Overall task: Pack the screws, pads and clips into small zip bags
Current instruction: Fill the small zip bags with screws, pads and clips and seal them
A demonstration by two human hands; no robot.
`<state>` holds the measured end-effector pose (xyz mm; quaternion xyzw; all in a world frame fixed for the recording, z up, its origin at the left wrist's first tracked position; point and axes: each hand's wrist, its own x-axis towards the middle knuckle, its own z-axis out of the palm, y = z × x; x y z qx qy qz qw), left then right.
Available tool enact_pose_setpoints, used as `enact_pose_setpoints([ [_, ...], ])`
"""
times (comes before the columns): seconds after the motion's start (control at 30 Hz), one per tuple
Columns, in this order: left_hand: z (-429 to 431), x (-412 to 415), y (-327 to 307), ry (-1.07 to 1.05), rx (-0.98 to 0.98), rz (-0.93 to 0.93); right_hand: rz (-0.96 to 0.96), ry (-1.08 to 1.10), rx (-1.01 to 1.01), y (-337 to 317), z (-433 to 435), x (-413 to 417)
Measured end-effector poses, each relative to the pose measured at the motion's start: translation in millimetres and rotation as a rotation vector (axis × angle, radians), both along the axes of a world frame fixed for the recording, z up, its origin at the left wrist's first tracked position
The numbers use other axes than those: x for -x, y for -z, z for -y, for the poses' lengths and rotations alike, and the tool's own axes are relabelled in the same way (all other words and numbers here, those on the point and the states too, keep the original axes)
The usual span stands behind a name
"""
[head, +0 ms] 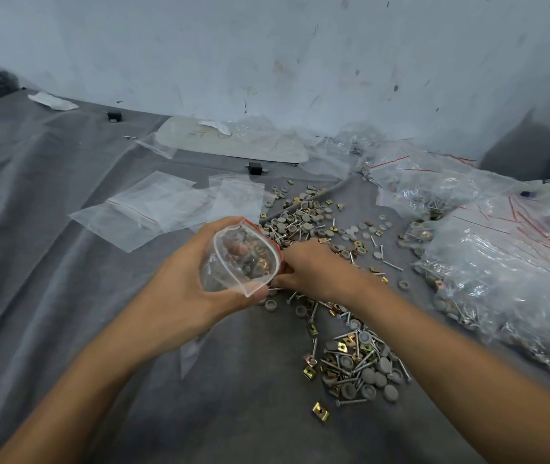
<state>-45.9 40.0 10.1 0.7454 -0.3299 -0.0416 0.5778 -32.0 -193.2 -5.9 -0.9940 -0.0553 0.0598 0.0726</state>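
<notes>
L hand (186,279) grips open zip bag (240,259); R hand (314,269) grip unclear, in loose parts (360,366). Bare cloth (66,296) left, filled bags (501,262) right.

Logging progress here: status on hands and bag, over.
Left hand holds zip bag open, parts inside. Right hand beside bag mouth, fingers hidden. Loose screws, pads, clips all around; nothing blocking.

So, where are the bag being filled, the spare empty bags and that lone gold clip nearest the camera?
open zip bag (221,276), head view: clear wall below its mouth
empty bags (153,209), head view: middle of the pile
gold clip (321,411), head view: its centre
</notes>
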Motion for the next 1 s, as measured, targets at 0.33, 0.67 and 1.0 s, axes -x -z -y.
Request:
enact_pose_setpoints([
  [0.33, 0.7, 1.1, -0.6, 0.009, -0.012, 0.007, 0.003, 0.117, -0.618, -61.1, 18.9, 27.7],
  [0.67, -0.8, 1.4, -1.3, -0.002, -0.012, 0.019, 0.149, -0.103, -0.834, -104.6, -10.1, 29.0],
  [1.0, -3.4, 1.0, -5.0, -0.018, -0.021, 0.029, 0.020, 0.084, -0.121, -2.6, 27.6, -14.2],
])
